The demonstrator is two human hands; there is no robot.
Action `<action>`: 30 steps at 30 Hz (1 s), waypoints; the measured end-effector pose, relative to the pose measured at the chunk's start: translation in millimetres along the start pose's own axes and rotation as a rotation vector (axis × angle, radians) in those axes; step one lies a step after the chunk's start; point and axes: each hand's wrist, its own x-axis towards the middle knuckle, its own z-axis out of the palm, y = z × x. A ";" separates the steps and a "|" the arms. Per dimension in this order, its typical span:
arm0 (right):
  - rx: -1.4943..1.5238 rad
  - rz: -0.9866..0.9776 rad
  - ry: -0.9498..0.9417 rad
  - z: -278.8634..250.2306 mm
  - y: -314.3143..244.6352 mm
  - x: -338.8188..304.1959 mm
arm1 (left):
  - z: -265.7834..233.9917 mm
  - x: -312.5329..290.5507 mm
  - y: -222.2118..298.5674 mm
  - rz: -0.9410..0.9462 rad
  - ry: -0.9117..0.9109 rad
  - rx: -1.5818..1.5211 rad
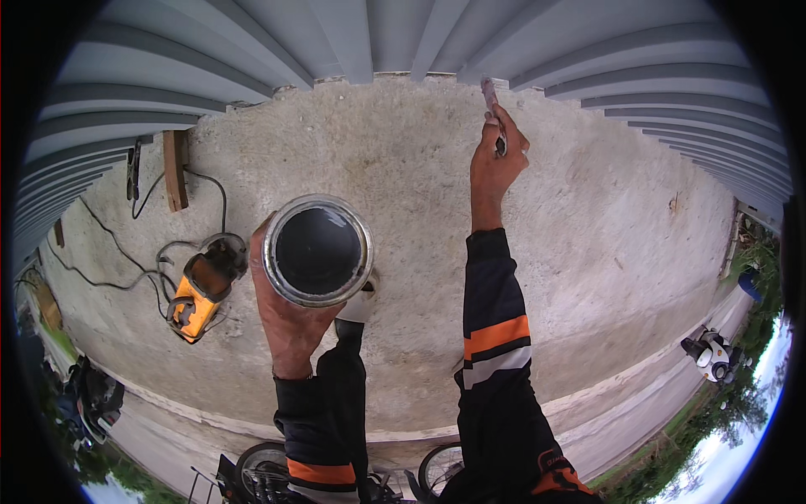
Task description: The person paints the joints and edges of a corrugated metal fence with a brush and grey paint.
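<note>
An open round tin of dark grey paint [317, 250] is gripped from its left side by my left hand [290, 323], its mouth facing up. My right hand [497, 164] reaches forward with its fingers closed round the handle of a paintbrush [489, 97]. The brush's end meets the foot of a ribbed grey metal wall [390, 38], near the concrete floor; whether the bristles touch the metal I cannot tell. A whitish smear shows on the brush.
On the concrete floor [403, 168], to the left, lies a yellow-and-black machine [197, 294] with trailing black cables [126, 252]. A wooden block [175, 170] stands by the wall. Behind me are a bicycle-like wheel [441, 469] and, right, a white scooter [715, 357].
</note>
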 end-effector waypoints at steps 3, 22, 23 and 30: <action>-0.198 0.031 -0.067 -5.2 25.1 3.9 | 10.2 1.6 1.9 0.009 -0.001 -0.010; -0.117 0.087 -0.111 13.2 17.9 16.1 | 5.9 5.6 3.8 -0.015 -0.011 0.005; -0.039 0.084 -0.074 8.3 13.6 9.5 | 3.9 5.7 4.5 -0.013 -0.011 0.033; -0.361 0.108 -0.092 6.1 59.2 24.6 | 25.4 7.8 9.5 -0.003 -0.025 -0.057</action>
